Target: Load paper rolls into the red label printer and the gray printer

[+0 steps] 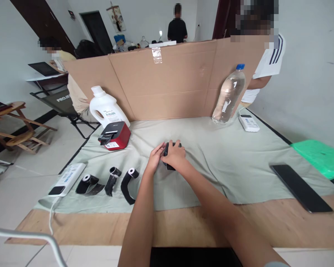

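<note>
Both of my hands are at a small black boxy object (171,167) on the cloth in the middle of the table. My right hand (176,155) grips it from above, fingers bent over its top and far side. Along its left side lies my left hand (155,157), fingers fairly straight and pressed against it. Much of the object is covered by the hands, so its exact kind is unclear. To the left lie three black rolls with white cores, partly unwound: one roll (87,182), a second roll (111,181) and a third roll (125,185).
A red-and-black printer-like box (121,138) stands by a white jug (105,107). White power strips (69,180) (249,123) lie left and back right. A clear bottle (229,96) leans at a cardboard screen (167,85). A black slab (302,188) and green package (323,155) are right.
</note>
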The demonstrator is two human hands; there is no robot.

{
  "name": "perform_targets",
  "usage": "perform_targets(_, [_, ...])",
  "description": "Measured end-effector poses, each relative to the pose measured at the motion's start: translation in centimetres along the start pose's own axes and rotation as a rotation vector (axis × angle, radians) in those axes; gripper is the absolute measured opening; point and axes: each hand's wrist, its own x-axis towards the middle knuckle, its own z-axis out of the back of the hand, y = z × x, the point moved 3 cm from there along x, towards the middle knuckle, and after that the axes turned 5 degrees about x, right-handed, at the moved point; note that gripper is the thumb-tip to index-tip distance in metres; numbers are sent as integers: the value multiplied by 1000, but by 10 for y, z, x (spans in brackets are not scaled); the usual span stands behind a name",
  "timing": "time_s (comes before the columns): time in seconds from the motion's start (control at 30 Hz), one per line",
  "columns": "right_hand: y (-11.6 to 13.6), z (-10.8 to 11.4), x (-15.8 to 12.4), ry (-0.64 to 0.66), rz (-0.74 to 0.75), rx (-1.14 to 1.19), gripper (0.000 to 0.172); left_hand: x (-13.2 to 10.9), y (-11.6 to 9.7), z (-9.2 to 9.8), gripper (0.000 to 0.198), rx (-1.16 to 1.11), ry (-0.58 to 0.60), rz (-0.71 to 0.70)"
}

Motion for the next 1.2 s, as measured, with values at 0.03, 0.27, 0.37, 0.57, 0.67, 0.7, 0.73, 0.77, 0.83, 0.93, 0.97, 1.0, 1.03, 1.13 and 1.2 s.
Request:
perform_targets(0.03, [1, -1, 0, 1, 2, -3, 101, 0, 0, 0, 47, 5, -3, -9])
perform_targets(0.27, [1, 5, -5, 12, -27, 67, 113, 4, 7, 5, 44, 85, -71, -42])
perform_targets(0.37, [-2, 8, -7, -17, -42, 116, 117, 6, 11, 5, 43, 156, -100, -94])
perform_targets(0.57, [-13, 18, -3, -4, -92, 170, 114, -2, 10, -7, 44, 727, -71, -362])
perform_targets(0.67, [-37, 37, -1, -1, -70, 218, 99, -14, 7, -23, 52, 1099, 48, -467])
perform_targets(0.7, [-50, 45, 0, -5, -55, 232, 93, -19, 6, -27, 51, 1206, 84, -473])
perform_targets(0.73, [-66, 53, 1, -23, -33, 242, 87, -24, 6, -32, 51, 1306, 115, -467])
perform_targets(0.77, [-85, 60, 2, -48, -16, 249, 83, -30, 7, -35, 50, 1394, 140, -454])
perform_targets(0.83, [-130, 74, 7, -137, -19, 238, 83, -44, 9, -40, 53, 1524, 175, -416])
perform_targets(0.93, [-207, 94, 17, -321, -108, 186, 89, -71, 12, -44, 60, 1606, 211, -382])
perform_targets(0.97, [-230, 100, 21, -372, -139, 166, 91, -80, 13, -45, 62, 1609, 222, -378])
perform_targets(1.0, [-251, 107, 24, -413, -176, 148, 91, -89, 13, -45, 63, 1604, 233, -374])
perform_targets(1.03, [-269, 113, 28, -443, -213, 131, 91, -97, 14, -45, 63, 1592, 243, -370])
perform_targets(1.13, [-305, 127, 40, -465, -305, 89, 87, -116, 14, -44, 63, 1543, 267, -362])
perform_targets(1.2, [-313, 130, 47, -449, -332, 67, 84, -122, 14, -44, 63, 1518, 266, -362])
